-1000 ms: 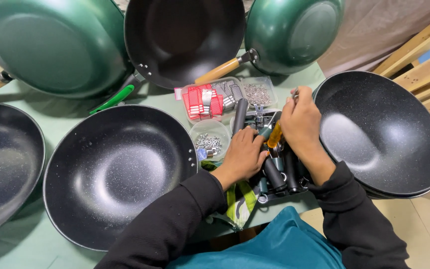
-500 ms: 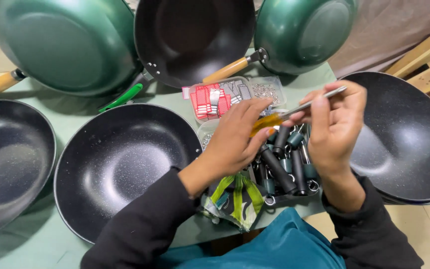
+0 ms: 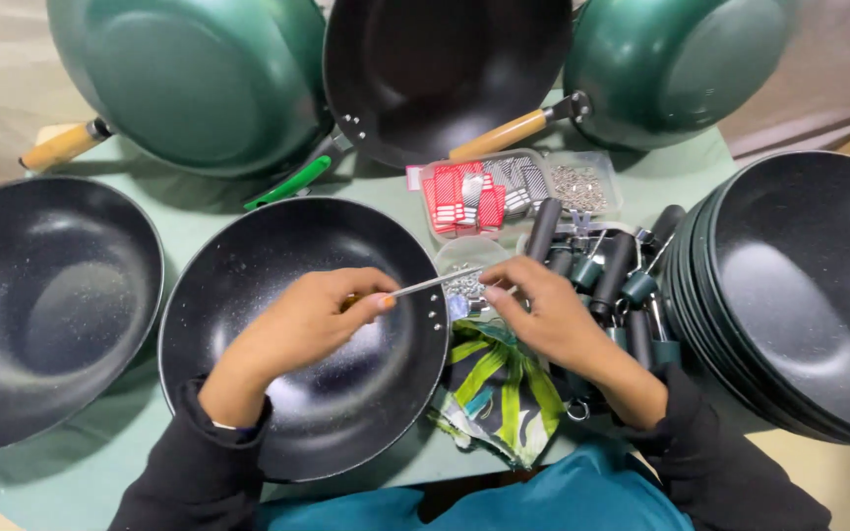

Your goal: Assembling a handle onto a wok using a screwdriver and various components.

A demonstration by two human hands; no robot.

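A clear plastic tray point(image 3: 518, 192) sits on the table point(image 3: 199, 211) between the upper pans and the pile of black handles. Its left compartment holds a stack of small red-and-white labels point(image 3: 462, 200), lying flat and overlapping. The middle part holds grey-and-white striped labels point(image 3: 521, 184) (their print is too small to tell). The right compartment holds small silvery metal parts point(image 3: 578, 187). Just below the tray lies a clear plastic bag point(image 3: 464, 275) with more silvery bits inside.
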